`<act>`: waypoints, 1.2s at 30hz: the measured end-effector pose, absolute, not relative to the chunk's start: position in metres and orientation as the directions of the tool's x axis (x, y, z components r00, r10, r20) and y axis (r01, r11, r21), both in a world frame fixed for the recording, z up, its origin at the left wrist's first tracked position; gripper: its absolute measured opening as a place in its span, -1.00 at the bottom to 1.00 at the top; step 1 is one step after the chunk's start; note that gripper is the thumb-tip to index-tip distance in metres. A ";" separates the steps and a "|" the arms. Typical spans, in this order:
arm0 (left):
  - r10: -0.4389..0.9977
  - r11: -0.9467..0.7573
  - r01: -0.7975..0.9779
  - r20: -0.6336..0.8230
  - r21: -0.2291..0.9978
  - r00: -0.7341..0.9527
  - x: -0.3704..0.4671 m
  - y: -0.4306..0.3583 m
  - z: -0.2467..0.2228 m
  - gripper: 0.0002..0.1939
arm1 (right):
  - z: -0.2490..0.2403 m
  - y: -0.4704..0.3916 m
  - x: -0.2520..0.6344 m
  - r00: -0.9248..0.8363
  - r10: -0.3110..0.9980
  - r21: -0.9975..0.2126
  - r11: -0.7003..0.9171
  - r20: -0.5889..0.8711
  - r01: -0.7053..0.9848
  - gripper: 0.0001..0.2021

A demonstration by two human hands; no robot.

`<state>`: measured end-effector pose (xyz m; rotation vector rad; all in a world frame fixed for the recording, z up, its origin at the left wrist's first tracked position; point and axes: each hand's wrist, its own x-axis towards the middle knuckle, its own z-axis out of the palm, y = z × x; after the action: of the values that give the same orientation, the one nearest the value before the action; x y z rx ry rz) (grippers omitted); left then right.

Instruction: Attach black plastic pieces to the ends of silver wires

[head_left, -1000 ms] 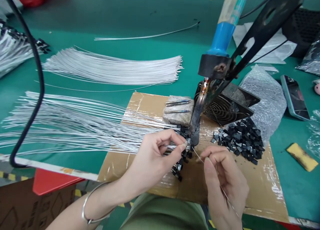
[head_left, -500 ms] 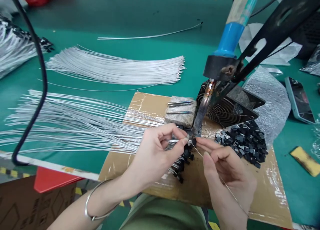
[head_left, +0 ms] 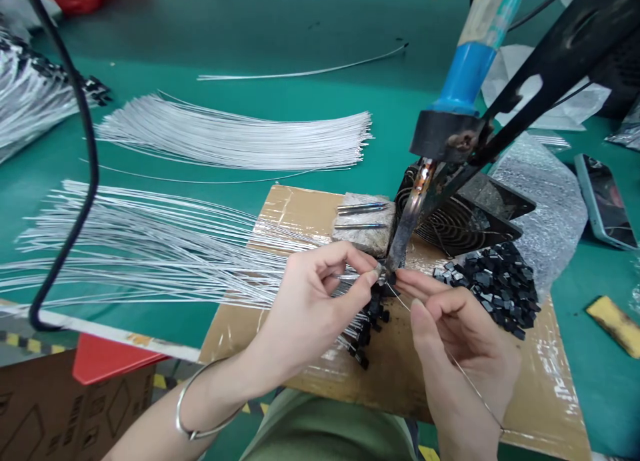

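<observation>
My left hand (head_left: 320, 301) pinches the end of a white wire between thumb and index finger, just below the soldering iron's tip (head_left: 399, 244); the fingertips cover most of that end. My right hand (head_left: 463, 347) has a thin solder wire (head_left: 473, 384) running through its grip, its end reaching the tip. The stretched fingers of that hand touch a small black connector (head_left: 391, 278) at the tip. The blue-handled soldering iron (head_left: 463, 77) points down from a black metal bracket (head_left: 540, 81). Wires with black connectors on their ends (head_left: 370, 327) lie beneath my left hand.
A cardboard sheet (head_left: 320, 374) lies under my hands. Loose black connectors (head_left: 495, 287) are heaped at right, near a black fan (head_left: 460, 214). White wires (head_left: 240, 134) are bundled behind. Spare iron tips (head_left: 363, 207) rest on a block. A yellow sponge (head_left: 613, 324) and phone (head_left: 605, 201) lie far right.
The whole view has shifted slightly, so everything sits a little further right. Both hands stay at the iron's tip in nearly the same pose, with the solder wire still against it.
</observation>
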<state>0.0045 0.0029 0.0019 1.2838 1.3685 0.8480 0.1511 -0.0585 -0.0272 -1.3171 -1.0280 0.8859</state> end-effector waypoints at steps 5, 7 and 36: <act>0.973 0.177 0.240 -0.206 0.954 0.103 0.004 0.002 0.002 -0.90 | -0.027 -0.059 0.151 0.321 0.942 -0.995 0.080 0.093 0.053 -0.80; 0.973 0.182 0.239 -0.210 0.954 0.098 0.004 0.002 0.002 -0.90 | -0.027 -0.059 0.150 0.322 0.943 -0.996 0.074 0.087 0.055 -0.80; 0.975 0.170 0.264 -0.200 0.950 0.093 0.005 0.001 0.002 -0.91 | -0.029 -0.061 0.147 0.357 0.928 -0.991 0.072 0.107 0.111 -0.81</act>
<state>0.0052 0.0013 0.0018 1.3019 1.3854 0.8499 0.1469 -0.0614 -0.0293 -1.3635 -1.0393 0.8208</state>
